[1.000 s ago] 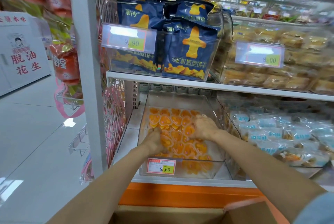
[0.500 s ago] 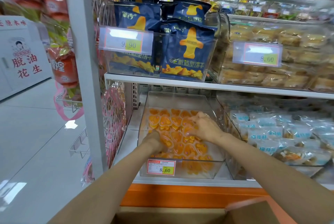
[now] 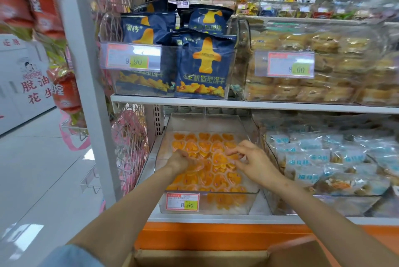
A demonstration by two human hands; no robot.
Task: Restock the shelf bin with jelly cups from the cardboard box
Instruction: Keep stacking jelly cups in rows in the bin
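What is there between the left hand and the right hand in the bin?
Orange jelly cups, inside the clear bin, fill the gap between left hand and right hand; the head view shows this.

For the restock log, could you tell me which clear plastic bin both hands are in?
The lower clear bin tagged 8.60, holding orange jelly cups; the 9.90 bin holds dark blue bags, the 8.00 bin wrapped cakes.
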